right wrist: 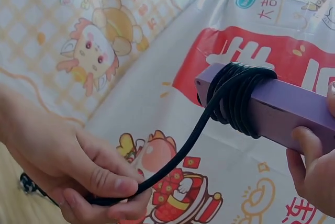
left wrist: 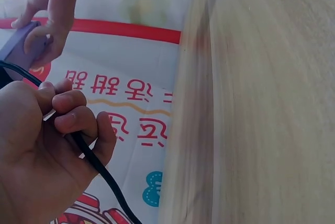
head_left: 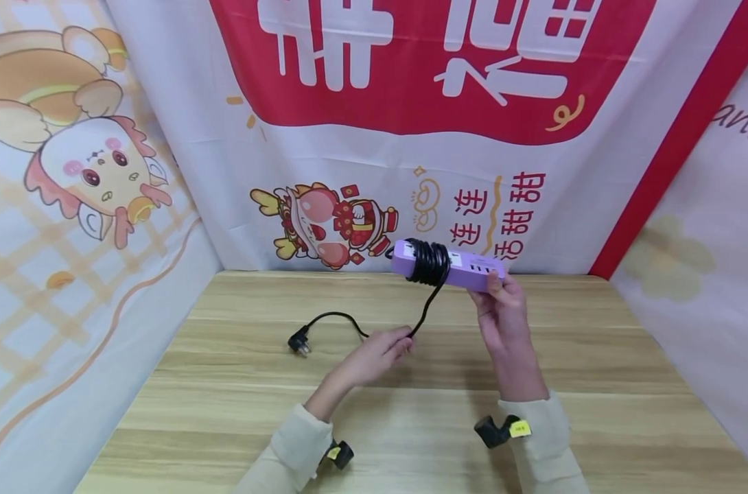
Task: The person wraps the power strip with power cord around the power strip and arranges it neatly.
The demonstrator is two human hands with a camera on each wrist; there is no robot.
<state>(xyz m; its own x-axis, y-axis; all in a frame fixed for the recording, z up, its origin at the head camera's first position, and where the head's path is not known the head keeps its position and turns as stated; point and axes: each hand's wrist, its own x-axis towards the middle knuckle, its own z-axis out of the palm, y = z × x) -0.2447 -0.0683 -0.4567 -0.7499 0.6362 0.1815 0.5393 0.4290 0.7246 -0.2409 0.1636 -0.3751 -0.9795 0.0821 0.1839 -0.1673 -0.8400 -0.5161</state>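
A purple power strip is held up above the table by my right hand, which grips its right end. Several turns of its black cord wrap round the strip's other end. From those turns the cord runs down to my left hand, whose thumb and fingers pinch it. Past that hand the cord's free length curves left to the black plug, its metal prongs showing. In the right wrist view the wound cord lies in close coils, and the left hand holds the stretch below them.
Beneath both hands is a wood-grain table. A printed cloth with red and white lettering hangs along its back edge. Patterned sheets flank the left and right sides. Each wrist carries a small black camera.
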